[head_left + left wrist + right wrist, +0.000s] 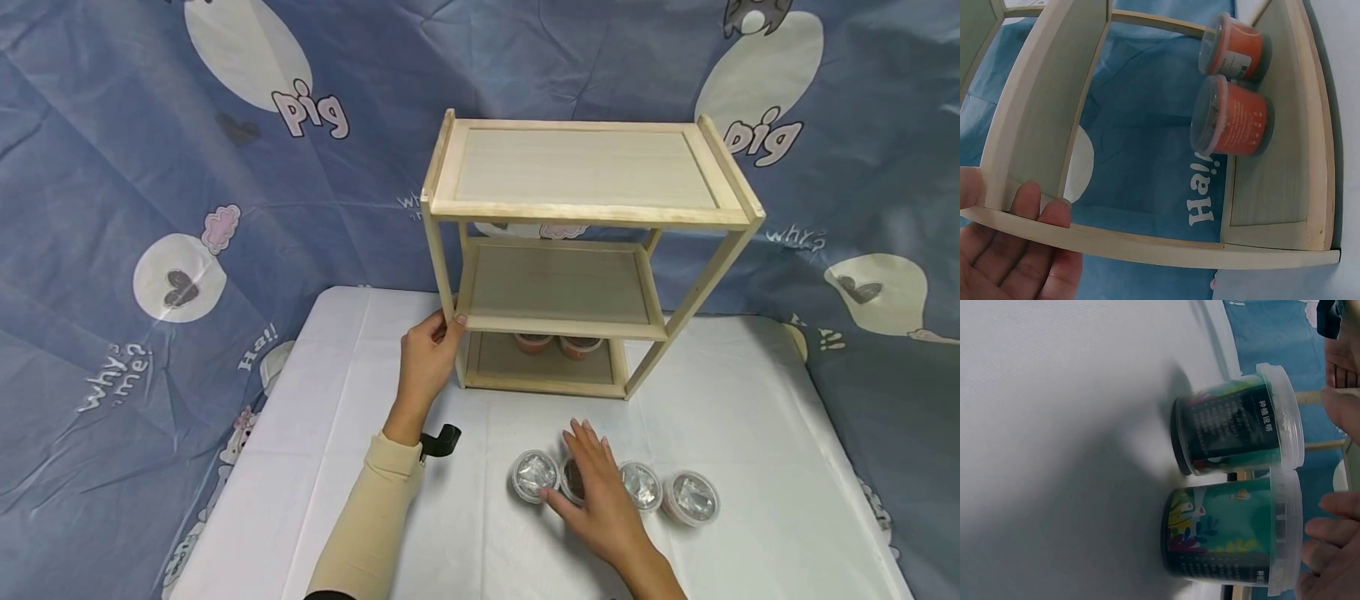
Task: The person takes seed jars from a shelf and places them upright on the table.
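My left hand (430, 358) grips the left front post of a light wooden three-tier shelf (581, 214) at the height of its middle board. In the left wrist view, fingertips (1055, 214) curl over that post. My right hand (600, 500), fingers spread and fairly straight, hovers over a row of small clear-lidded tubs and partly hides a dark-topped tub (572, 481). A silver-topped tub (536, 476) stands by its thumb. In the right wrist view, fingers (1335, 540) are close beside the lids of two green printed tubs, one a flower-patterned tub (1222, 531).
Two orange-labelled tubs, one of them a nearer tub (1235, 119), stand on the shelf's bottom board. Right of my right hand are two more silver-topped tubs, the outer tub (692, 497) farthest right. A white cloth (360, 375) covers the table; blue printed fabric (352, 208) hangs behind.
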Available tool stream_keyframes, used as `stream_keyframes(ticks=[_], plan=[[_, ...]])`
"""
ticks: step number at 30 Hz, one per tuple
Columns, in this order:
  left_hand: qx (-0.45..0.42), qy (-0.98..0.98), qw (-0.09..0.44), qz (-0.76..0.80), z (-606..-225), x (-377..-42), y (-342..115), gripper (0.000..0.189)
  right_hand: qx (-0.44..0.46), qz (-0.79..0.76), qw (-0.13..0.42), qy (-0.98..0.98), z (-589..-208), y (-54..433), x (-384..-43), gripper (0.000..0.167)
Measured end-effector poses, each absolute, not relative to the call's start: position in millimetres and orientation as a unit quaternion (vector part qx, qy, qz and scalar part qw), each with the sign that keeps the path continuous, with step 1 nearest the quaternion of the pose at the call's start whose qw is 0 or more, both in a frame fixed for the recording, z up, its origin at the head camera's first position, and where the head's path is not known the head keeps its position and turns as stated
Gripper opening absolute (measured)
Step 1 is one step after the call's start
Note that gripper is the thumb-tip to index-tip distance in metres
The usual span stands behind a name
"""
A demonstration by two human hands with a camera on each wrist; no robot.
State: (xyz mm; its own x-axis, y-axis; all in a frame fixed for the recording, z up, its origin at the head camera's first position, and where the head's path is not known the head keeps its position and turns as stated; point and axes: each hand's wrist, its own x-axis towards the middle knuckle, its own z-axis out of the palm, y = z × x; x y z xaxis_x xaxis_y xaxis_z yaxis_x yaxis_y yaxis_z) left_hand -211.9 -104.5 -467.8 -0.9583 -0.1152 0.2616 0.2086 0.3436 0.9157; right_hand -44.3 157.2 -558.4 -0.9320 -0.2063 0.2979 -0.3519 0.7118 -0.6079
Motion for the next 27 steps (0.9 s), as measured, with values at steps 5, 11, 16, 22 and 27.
stream_keyframes(ticks=[5,11,16,22,27], plan=[[-0.032,-0.806,0.14,-0.574,-469.0,-212.5,-104.3,0.036,0.141,0.354,0.133,-0.915,-557.0,160.1,-46.7,0.095],[-0.032,-0.804,0.143,-0.577,-468.5,-212.9,-104.7,0.035,0.121,0.347,0.13,-0.921,-556.5,162.0,-47.4,0.1],[-0.032,-0.803,0.145,-0.578,-469.2,-213.4,-104.5,0.034,0.107,0.35,0.117,-0.923,-552.8,163.1,-47.9,0.102],[-0.031,-0.802,0.143,-0.579,-471.6,-213.7,-104.4,0.035,0.103,0.351,0.126,-0.922,-547.6,166.4,-53.2,0.104],[-0.029,-0.802,0.144,-0.579,-471.7,-213.4,-104.9,0.035,0.096,0.359,0.127,-0.92,-545.6,168.2,-55.6,0.107]])
